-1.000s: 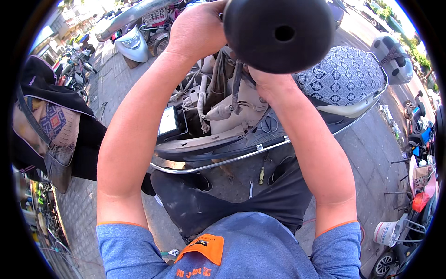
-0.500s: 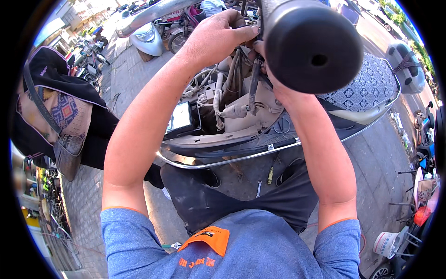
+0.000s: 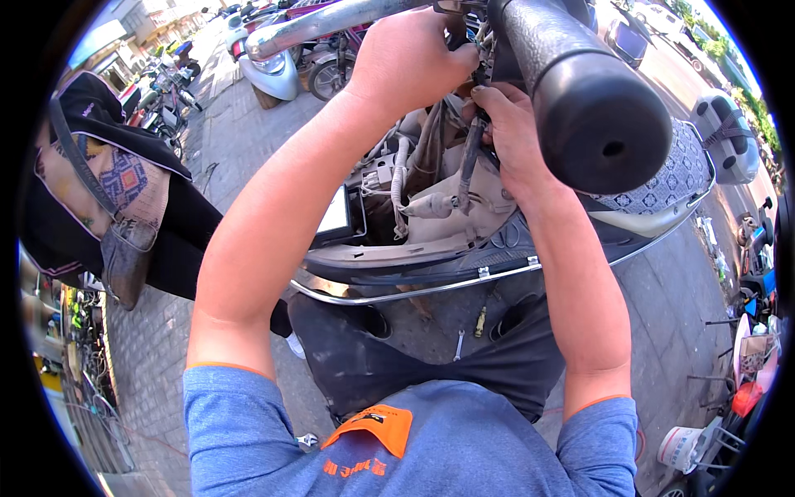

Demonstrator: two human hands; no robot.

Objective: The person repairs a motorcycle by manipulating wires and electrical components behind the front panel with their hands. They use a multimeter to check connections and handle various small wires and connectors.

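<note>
Dark wiring (image 3: pixel 479 76) of an opened scooter (image 3: pixel 476 211) lies just left of the black handlebar grip (image 3: pixel 609 124), gathered at the fingertips of a worker in a blue shirt. The right hand (image 3: pixel 513 137), close by the grip's left side, has thumb and fingers pinched together on the strand; the left hand (image 3: pixel 418 62), farther left of the grip, curls its fingers inward beside it, though whether they are clamped on anything cannot be told. The grip juts toward the camera, blocking part of the patterned seat cover (image 3: pixel 650 178) below and to its right; beyond that, well right of the grip, sits a grey top box (image 3: pixel 725 137). A silvery tube (image 3: pixel 331 26) crosses above and to the grip's left. Below and left of the grip are a dark hose (image 3: pixel 469 161) and a white-topped box (image 3: pixel 334 219). On the pavement farther below lie a spanner (image 3: pixel 460 344) and a screwdriver (image 3: pixel 480 321). Far left of the grip stands a person in black (image 3: pixel 70 236) with a patterned bag (image 3: pixel 128 182); far below right, a white bucket (image 3: pixel 677 447).
</note>
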